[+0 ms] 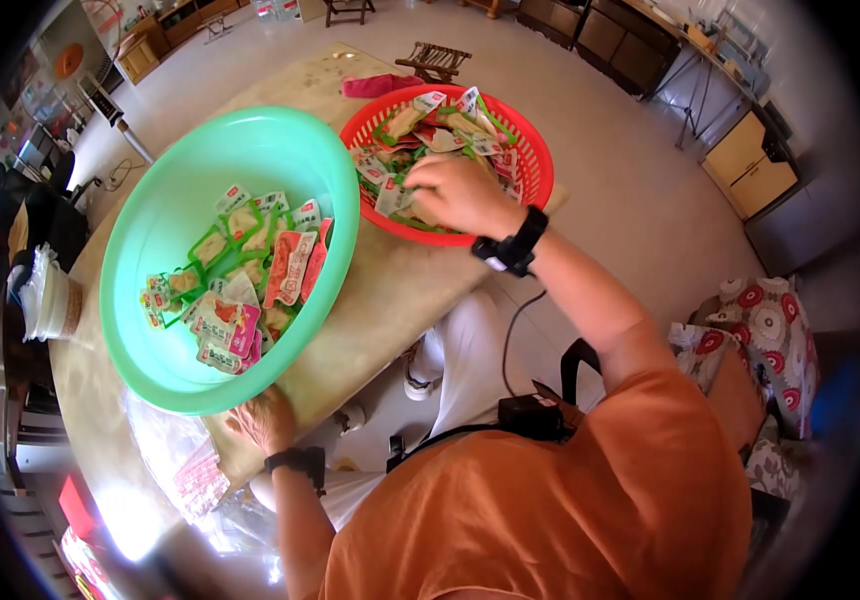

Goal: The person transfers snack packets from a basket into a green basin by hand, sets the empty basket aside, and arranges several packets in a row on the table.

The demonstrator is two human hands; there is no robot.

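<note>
A large mint-green basin [128, 330] sits tilted on the table and holds several small food packets [212, 245], some green-edged, some red or pink. Just below its near rim, my left hand [265, 420] lies at the table's edge, fingers loosely extended and partly under the basin. Beyond it to the right is a red slotted basket [538, 165] full of similar packets [405, 122]. My right hand [465, 192] is over that basket with its fingers curled down among the packets. Whatever is between those fingertips is hidden.
The pale table [300, 85] carries a pink cloth [382, 86] behind the basket and a white tub [50, 300] at the left. Clear plastic wrapping [175, 450] hangs at the near left edge. A small stool [435, 60] stands beyond; floral fabric [765, 330] is at right.
</note>
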